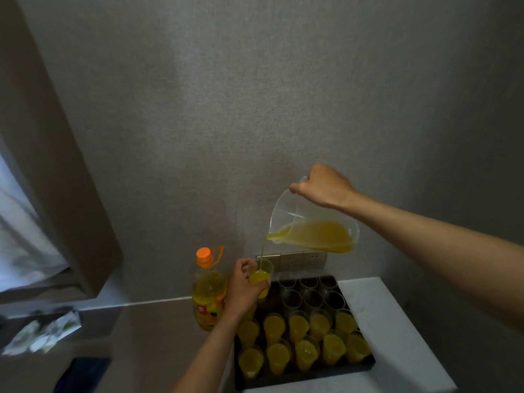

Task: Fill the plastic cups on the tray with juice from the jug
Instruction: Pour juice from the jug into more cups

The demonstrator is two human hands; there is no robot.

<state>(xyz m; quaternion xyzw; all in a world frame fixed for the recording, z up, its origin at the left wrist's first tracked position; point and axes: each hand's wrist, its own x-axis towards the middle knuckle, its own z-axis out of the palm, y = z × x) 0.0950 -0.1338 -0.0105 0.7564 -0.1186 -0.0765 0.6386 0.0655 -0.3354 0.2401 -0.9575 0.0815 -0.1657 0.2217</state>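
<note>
Landmark = black tray (283, 378), rectangular, low-walled, sitting on the white smooth-topped part of the desk (397, 336).

Far left of tray: pale curtain fabric (17, 222), soft folds, beside a flat brown panel (56, 165). Below that, crumpled light packets (42, 333) on the brown matte section of the desk, blurred. A dark flat rectangle (85, 373) lies nearer the camera, also left of tray; can't tell what it is.

Just left of tray's far-left corner: juice bottle (209, 299), clear plastic, yellow liquid, orange screw cap with orange loop handle, printed label, upright.

Left hand (243, 287) over tray's far-left corner, fingers and thumb curled round a clear plastic cup (262, 276), tapered, held up above the tray, roughly half full of yellow juice. Thin stream of juice (263, 251) drops into it from the spout.

In tray: filled cups (300, 333), near rows, same tapered clear plastic, yellow to near the rim. Empty cups (309, 293) in the far rows by the wall, transparent, dark tray showing through.

Above tray, right of the held cup: jug (312, 225), clear plastic, cylindrical with pouring lip, tipped towards the left, juice pooled along its lower side. Right hand (323, 185) grips it at the top, fingers wrapped around the handle area; handle itself mostly hidden by the hand.

Behind tray on the textured grey wall (255, 109): metallic socket plate (295, 259), rectangular.
</note>
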